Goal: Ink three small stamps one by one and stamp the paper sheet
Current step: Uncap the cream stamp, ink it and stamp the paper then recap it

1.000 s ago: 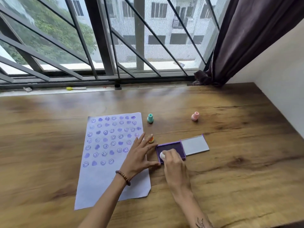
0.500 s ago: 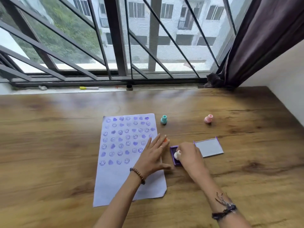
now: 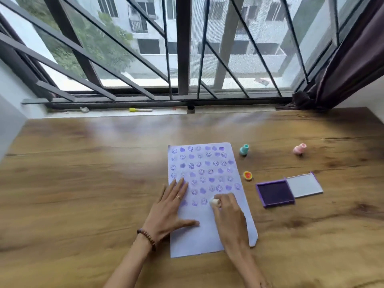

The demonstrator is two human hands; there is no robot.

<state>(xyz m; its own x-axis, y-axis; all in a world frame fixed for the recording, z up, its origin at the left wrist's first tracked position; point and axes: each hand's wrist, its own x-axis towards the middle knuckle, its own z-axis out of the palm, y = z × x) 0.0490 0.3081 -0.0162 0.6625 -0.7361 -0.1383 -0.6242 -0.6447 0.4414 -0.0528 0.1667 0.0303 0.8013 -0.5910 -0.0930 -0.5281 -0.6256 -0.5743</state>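
Note:
A pale paper sheet (image 3: 209, 235) lies on the wooden table, its upper part covered with rows of purple smiley and heart prints. My right hand (image 3: 229, 213) grips a small white stamp (image 3: 215, 202) and holds it down on the sheet at the end of the lowest row. My left hand (image 3: 172, 206) lies flat, fingers spread, on the sheet's left edge. The open purple ink pad (image 3: 275, 193) sits to the right of the sheet. A teal stamp (image 3: 244, 150) stands upright, an orange stamp (image 3: 247, 175) lies beside the sheet, and a pink stamp (image 3: 299, 148) lies further right.
The ink pad's grey lid (image 3: 304, 185) lies open beside the pad. A yellow-capped marker (image 3: 140, 109) rests on the window sill behind the table. A dark curtain (image 3: 349, 59) hangs at the back right, and a barred window spans the back.
My right hand has lifted the white stamp off the ink pad and moved it left onto the paper. My left hand slid left across the sheet. The camera view shifted left.

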